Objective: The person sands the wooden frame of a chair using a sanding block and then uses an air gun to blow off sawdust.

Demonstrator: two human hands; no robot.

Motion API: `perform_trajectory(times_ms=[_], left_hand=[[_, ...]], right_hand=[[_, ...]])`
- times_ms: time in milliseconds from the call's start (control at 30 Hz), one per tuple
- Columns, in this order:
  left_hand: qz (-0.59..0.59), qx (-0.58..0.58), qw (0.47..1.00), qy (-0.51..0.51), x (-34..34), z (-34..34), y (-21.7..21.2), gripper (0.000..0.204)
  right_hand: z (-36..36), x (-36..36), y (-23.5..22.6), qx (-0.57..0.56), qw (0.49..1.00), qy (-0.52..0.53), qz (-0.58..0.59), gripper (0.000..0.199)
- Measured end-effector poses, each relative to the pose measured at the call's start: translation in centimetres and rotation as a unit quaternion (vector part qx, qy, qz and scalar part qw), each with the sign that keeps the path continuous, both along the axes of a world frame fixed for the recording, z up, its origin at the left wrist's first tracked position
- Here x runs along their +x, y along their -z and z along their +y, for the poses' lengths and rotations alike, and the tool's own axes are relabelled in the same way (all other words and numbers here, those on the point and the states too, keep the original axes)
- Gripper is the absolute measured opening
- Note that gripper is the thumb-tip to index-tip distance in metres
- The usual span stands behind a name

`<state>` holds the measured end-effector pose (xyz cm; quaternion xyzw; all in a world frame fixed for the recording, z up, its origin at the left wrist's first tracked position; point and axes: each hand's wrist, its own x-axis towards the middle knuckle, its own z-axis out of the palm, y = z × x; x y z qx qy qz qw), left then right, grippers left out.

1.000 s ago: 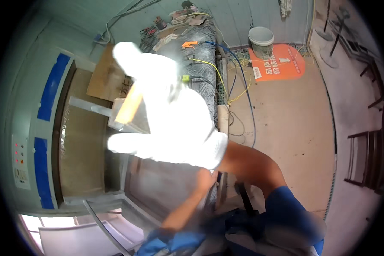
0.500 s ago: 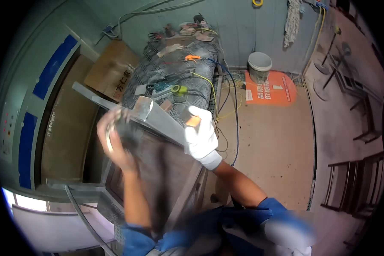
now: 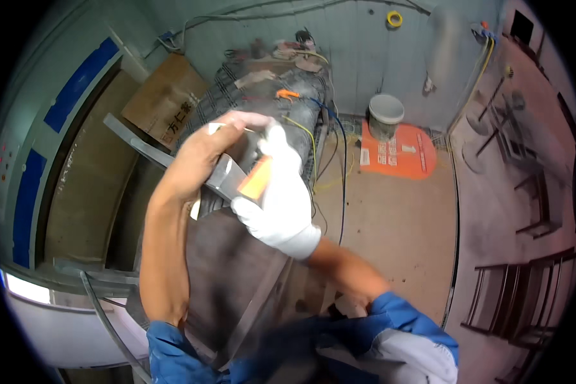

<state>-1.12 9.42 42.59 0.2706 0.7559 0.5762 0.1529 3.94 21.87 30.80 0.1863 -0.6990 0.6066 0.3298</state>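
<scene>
My left hand (image 3: pixel 201 157), bare, bends its thumb and fingers around something mostly hidden; a pale edge shows by the thumb. Its fingertips meet those of my right hand (image 3: pixel 280 198), which wears a white glove. An orange block (image 3: pixel 255 180) is gripped in the gloved hand, its flat face turned toward me. Beneath both hands stands a piece of wooden furniture with a dark flat panel (image 3: pixel 227 246) and grey rails. One squared grey post (image 3: pixel 225 176) ends just under my hands.
Behind is a bench with a patterned cloth (image 3: pixel 217 89), bearing an orange air gun (image 3: pixel 287 95) on a blue hose (image 3: pixel 344 147). A cardboard box (image 3: pixel 166 96) leans at the left. A white bucket (image 3: pixel 386 115) stands on an orange sign (image 3: pixel 403 153). Dark wooden chairs (image 3: pixel 525 294) are at the right.
My hands have come together; the left moved up and right to meet the gloved right hand. The orange block has shifted left with the right hand. The view has tilted slightly.
</scene>
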Motion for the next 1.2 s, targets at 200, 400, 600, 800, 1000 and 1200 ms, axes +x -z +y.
perform_trajectory(times_ms=[200,400,600,800,1000,1200], left_hand=[[0.021,-0.020,0.999,-0.013,-0.4,-0.1,0.4,0.045],[-0.009,-0.027,0.999,-0.037,-0.7,0.8,-0.5,0.048],[-0.012,-0.042,0.996,-0.083,0.4,1.4,-0.7,0.049],[0.053,-0.135,0.987,-0.064,-0.7,0.4,-0.1,0.059],[0.181,-0.196,0.960,-0.087,-0.8,-0.4,1.1,0.067],[0.187,-0.209,0.949,-0.145,-1.7,-3.4,0.2,0.066]], right_hand=[[-0.6,-1.6,-1.0,0.029,0.980,0.062,0.186,0.095],[-1.1,-0.9,-5.8,0.016,0.990,0.060,0.130,0.101],[-3.2,0.3,12.8,-0.033,0.986,0.160,-0.032,0.078],[-3.9,0.0,6.9,-0.103,0.980,0.158,-0.058,0.084],[-3.2,-0.5,14.8,-0.219,0.956,0.169,-0.094,0.057],[-2.0,-0.4,15.7,-0.136,0.940,0.065,-0.305,0.064]])
